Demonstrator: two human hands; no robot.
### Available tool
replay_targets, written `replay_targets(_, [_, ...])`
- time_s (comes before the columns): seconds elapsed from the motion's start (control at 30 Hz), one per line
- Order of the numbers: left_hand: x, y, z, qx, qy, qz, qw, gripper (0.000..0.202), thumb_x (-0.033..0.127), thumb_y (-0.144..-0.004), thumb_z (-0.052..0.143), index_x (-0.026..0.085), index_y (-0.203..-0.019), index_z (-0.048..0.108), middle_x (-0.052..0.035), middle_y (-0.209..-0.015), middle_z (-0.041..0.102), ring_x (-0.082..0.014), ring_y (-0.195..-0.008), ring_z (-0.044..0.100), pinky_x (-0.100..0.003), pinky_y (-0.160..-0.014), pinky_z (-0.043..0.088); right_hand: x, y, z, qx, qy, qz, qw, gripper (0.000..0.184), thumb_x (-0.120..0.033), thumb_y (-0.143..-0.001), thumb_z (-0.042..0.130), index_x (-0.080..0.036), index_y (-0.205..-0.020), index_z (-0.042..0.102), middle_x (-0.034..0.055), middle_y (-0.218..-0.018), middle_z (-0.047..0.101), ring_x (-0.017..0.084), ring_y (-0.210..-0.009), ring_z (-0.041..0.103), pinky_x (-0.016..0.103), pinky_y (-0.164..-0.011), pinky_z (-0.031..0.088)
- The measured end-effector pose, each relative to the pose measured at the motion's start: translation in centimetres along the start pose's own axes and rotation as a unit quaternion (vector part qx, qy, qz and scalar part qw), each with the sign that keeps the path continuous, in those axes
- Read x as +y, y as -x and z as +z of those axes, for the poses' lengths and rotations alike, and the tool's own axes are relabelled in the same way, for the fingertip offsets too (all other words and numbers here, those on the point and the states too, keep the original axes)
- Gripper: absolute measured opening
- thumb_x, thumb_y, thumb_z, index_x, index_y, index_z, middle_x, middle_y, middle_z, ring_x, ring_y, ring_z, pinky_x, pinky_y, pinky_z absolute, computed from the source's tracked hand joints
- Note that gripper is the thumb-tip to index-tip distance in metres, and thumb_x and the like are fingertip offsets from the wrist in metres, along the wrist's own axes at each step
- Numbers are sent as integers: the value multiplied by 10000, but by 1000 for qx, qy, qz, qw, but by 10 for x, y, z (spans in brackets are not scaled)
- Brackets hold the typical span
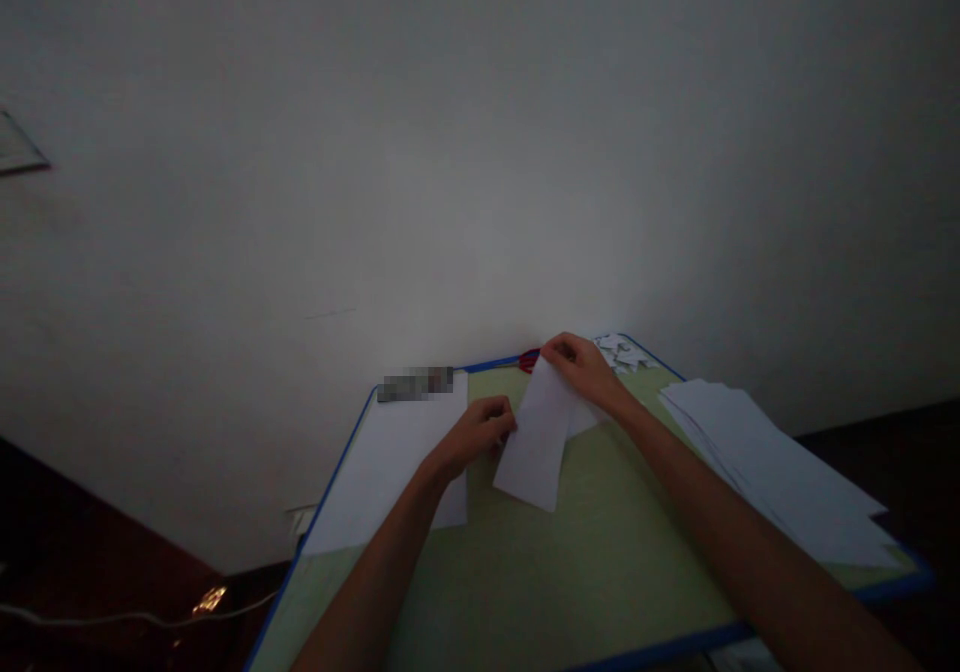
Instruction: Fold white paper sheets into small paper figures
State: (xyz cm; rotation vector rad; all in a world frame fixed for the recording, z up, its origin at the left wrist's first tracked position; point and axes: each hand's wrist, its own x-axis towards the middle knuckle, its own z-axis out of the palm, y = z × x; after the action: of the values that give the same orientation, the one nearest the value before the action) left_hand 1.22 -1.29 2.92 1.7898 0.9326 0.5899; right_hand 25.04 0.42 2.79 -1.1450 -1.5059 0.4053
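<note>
A folded white sheet of paper (pixel 531 452) is held tilted above the middle of the green table, with another flap of it showing behind to the right. My right hand (pixel 577 362) pinches its top corner. My left hand (pixel 484 427) is closed at the sheet's left edge, thumb and fingers together on it. Just behind the sheet's top lies a red-handled tool (pixel 529 359), partly hidden, perhaps scissors. Under my left forearm rests a flat white sheet (pixel 382 462).
Stacked white paper (pixel 772 462) lies on the right of the table (pixel 510 592), reaching its blue edge. Small white paper pieces (pixel 622 352) are heaped at the back right corner. A blurred-out dark object (pixel 415 385) sits at the back left. A wall stands right behind the table.
</note>
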Motion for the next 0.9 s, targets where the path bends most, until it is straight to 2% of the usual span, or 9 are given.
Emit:
replay_targets(0.23, [0,2,-5,-35,-36,-6,999,141,318,-679,571,196,-663,502,45,-574,515,-95,-512,475,-210,-480,314,4,-8,-20,90,11,16,996,298,-475,-789,606,-189,-826,684,61,-802,699,212,-748,609,349,-735,461])
replay_targets(0.47, [3,8,-41,-26,-82,-11,996,132,301,-669,623,175,-643,593,-15,-567,641,-110,-486,516,-220,-469,337,3,-11,-31,153,6,38,987,310,-498,-769,632,-197,-819,687,57,-798,701,209,-731,598,361,-733,463])
replay_targets(0.57, [-3,7,-55,33,-83,-11,996,155,313,-683,645,169,-638,608,-33,-580,645,-130,-512,554,-227,-469,356,5,-12,-34,174,-16,53,983,335,-520,-765,634,-193,-827,676,65,-826,706,213,-752,612,371,-756,476])
replay_targets(0.63, [-7,4,-59,107,-74,-8,992,200,359,-732,630,166,-684,619,-50,-643,659,-148,-564,583,-233,-479,377,5,-12,-35,176,-36,62,982,353,-534,-753,652,-192,-837,675,70,-852,716,219,-793,629,373,-781,486])
replay_targets(0.7, [-10,0,-59,188,-57,0,980,288,445,-798,618,161,-837,647,-86,-822,706,-175,-697,636,-243,-528,433,5,-11,-34,172,-56,71,981,366,-543,-733,684,-194,-846,680,70,-870,726,224,-834,640,369,-805,492])
replay_targets(0.77, [-10,-3,-55,246,-37,11,969,435,534,-837,624,169,-1072,637,-130,-1084,712,-211,-904,672,-267,-626,504,5,-11,-31,165,-77,82,980,383,-553,-719,709,-199,-861,683,68,-892,735,225,-860,646,359,-809,496])
replay_targets(0.83, [-8,-5,-50,272,-5,18,962,580,581,-835,660,186,-1252,578,-164,-1280,658,-243,-1076,658,-303,-735,545,5,-11,-29,157,-99,99,978,405,-569,-715,719,-203,-885,679,68,-909,738,223,-851,652,345,-768,501])
replay_targets(0.9, [-6,-5,-46,273,59,22,960,660,586,-810,718,191,-1311,548,-184,-1336,631,-262,-1142,645,-336,-802,556,7,-11,-27,143,-120,123,975,418,-577,-719,718,-206,-907,671,67,-876,734,220,-790,656,332,-686,502])
